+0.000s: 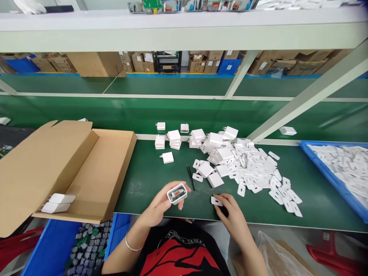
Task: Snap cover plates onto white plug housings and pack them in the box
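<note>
An open cardboard box (86, 172) lies at the left with two white chargers (57, 203) inside. The left hand (159, 207) grips an open charger housing (177, 194), its circuit board showing, above the green bench (149, 184). Black tweezers (190, 177) lie just beside. The right hand (231, 214) pinches a white cover plate (216, 201) near the cover pile (258, 172).

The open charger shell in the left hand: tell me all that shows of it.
The shell is a small white plastic box with rounded corners, its open side up. Grey and orange parts sit inside. The left hand pinches it just above the green table, a little tilted. Nothing else touches it.
</note>
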